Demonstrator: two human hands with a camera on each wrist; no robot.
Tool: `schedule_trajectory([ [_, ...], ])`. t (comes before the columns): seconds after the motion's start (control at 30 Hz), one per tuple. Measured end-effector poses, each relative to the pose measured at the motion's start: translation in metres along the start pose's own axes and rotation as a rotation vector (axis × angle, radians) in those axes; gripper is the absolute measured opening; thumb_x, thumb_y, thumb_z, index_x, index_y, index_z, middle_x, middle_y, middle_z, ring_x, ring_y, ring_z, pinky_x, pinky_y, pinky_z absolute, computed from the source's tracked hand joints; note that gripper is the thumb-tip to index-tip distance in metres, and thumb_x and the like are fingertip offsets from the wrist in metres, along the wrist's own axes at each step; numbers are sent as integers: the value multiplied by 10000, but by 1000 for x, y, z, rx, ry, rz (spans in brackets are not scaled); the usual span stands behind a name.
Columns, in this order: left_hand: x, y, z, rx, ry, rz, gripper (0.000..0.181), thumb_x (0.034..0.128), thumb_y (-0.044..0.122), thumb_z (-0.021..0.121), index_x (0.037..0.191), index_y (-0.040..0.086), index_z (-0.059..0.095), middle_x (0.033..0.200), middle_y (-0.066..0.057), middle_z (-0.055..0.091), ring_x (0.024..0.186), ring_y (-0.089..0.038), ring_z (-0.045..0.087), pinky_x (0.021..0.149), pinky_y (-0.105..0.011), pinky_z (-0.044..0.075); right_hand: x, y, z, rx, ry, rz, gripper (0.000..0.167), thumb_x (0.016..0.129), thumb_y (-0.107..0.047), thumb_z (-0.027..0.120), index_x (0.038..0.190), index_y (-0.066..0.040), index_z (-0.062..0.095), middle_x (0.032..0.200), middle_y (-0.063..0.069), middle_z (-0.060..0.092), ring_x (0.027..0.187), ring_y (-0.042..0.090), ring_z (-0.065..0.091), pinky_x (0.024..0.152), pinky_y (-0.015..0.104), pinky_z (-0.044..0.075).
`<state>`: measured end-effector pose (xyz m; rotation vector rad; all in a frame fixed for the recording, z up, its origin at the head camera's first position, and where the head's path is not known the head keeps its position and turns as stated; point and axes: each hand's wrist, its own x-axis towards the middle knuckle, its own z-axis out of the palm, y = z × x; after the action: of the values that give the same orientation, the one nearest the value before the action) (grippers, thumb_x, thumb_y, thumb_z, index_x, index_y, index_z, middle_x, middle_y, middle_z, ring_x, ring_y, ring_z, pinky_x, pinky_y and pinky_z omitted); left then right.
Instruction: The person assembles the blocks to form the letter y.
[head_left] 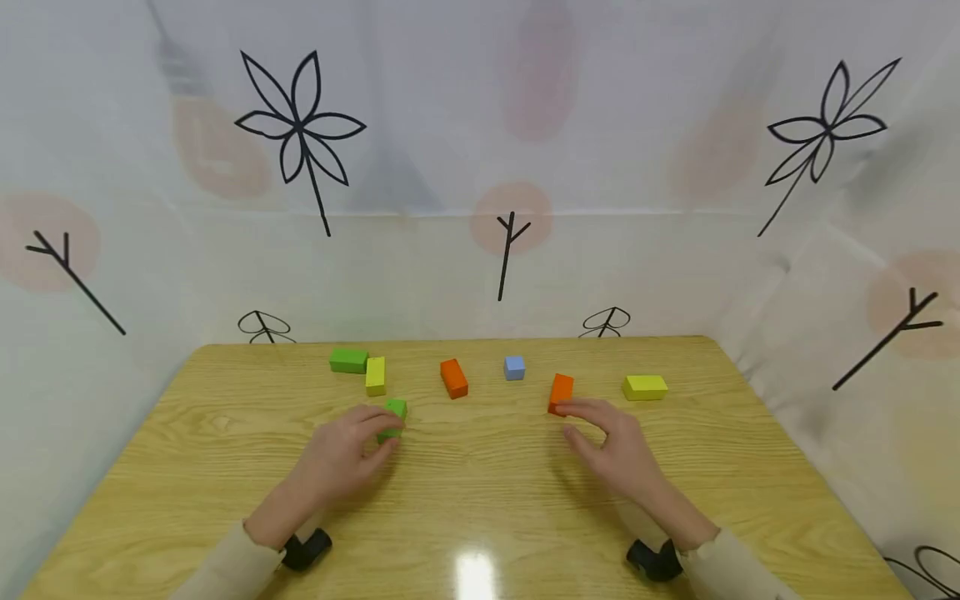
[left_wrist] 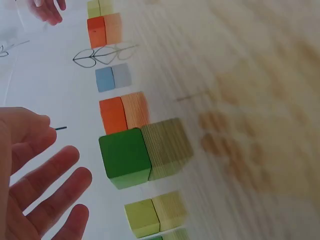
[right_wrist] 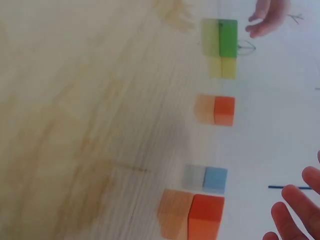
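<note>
My left hand [head_left: 341, 454] hovers over the near-left part of the table, thumb and fingers parted around a green block [head_left: 395, 408]. In the left wrist view a gap shows between the loosely bent fingers and that green block [left_wrist: 125, 157]. On the other side, my right hand [head_left: 618, 446] hangs above the wood beside an orange block [head_left: 561, 390], its fingertips covering the block's near end in the head view. The right wrist view shows these fingers apart from the orange block [right_wrist: 206, 215], holding nothing.
Farther back on the wooden table [head_left: 480, 475] lie another green block [head_left: 348, 361], a yellow block [head_left: 376, 377], a second orange block [head_left: 453, 379], a small blue cube [head_left: 514, 367] and, at right, a yellow block [head_left: 645, 387]. A patterned white cloth [head_left: 420, 275] hangs behind the table.
</note>
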<state>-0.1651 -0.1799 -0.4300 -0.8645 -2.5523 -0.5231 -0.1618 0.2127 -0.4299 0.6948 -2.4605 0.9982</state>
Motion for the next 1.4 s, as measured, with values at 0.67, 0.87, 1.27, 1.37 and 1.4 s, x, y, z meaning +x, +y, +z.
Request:
schedule_trajectory([
  [0.67, 11, -29, 11, -216, -158, -186, 281, 870, 196, 795, 1133, 114, 740, 1303, -31, 632, 1208, -302, 579, 972, -511, 482, 21, 43, -3, 121, -35, 247, 312, 944, -89, 692, 1246, -15, 682, 1374, 149, 577, 1296, 385, 486, 1015, 605, 414],
  [0.87, 15, -32, 11, -189, -228, -173, 260, 859, 218, 801, 1089, 99, 772, 1280, -30, 646, 1208, -293, 575, 998, -494, 463, 26, 48, 0, 169, -73, 275, 325, 939, -99, 703, 1243, 9, 674, 1423, 201, 516, 1331, 405, 437, 1046, 597, 386],
  [1.27, 23, -33, 7, -270, -290, -266, 265, 831, 190, 820, 1079, 105, 780, 1274, -31, 652, 1209, -320, 566, 1004, -502, 458, 31, 66, 5, 155, -172, 312, 417, 886, -69, 752, 1272, 41, 642, 1498, 225, 423, 1367, 442, 376, 1072, 581, 364],
  [1.37, 22, -34, 6, -294, -289, -270, 256, 828, 171, 820, 1070, 97, 782, 1269, -47, 654, 1200, -328, 570, 992, -502, 468, 32, 70, 5, 152, -206, 318, 431, 890, -110, 758, 1282, 26, 642, 1508, 213, 416, 1375, 444, 364, 1072, 588, 359],
  [1.4, 22, -34, 7, -299, -289, -267, 253, 829, 170, 820, 1067, 94, 783, 1267, -53, 655, 1196, -333, 572, 987, -506, 470, 32, 71, 5, 155, -217, 319, 428, 891, -115, 759, 1282, 20, 644, 1508, 210, 418, 1377, 444, 361, 1072, 591, 358],
])
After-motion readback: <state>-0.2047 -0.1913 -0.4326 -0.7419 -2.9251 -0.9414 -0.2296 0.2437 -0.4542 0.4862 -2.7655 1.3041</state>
